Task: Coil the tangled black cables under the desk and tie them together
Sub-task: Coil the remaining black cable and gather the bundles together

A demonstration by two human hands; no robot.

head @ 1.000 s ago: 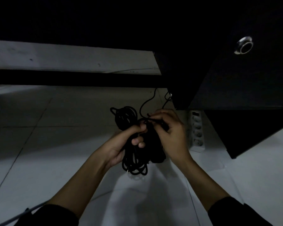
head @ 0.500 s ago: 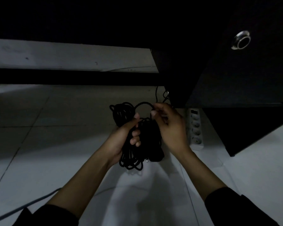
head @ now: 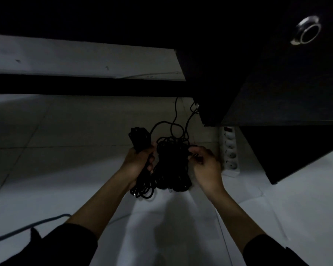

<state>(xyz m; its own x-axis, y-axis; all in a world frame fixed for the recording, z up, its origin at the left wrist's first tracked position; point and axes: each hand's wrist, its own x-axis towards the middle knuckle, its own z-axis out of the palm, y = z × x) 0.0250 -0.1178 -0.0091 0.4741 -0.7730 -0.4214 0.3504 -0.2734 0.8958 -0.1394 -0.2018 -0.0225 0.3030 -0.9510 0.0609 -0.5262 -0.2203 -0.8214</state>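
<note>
Two cable bundles are held above the floor (head: 46, 169), long axes running 12 to 6 o'clock. The thinner bundle (head: 139, 139) is gripped by the left hand (head: 137, 162), fingers curled round it. The thicker bundle (head: 172, 166) lies at 9 o'clock from the right hand (head: 205, 164), whose fingertips pinch a strand at its edge. Loose cable (head: 174, 120) trails toward 12 o'clock, nearer the right hand; wrapping is judged next.

The coiled black rubbery cables (head: 171, 166) look matt; the round metal ring (head: 308, 32) gleams; the white plastic power strip (head: 230, 150) and pale floor tiles (head: 65, 131) look smooth.
</note>
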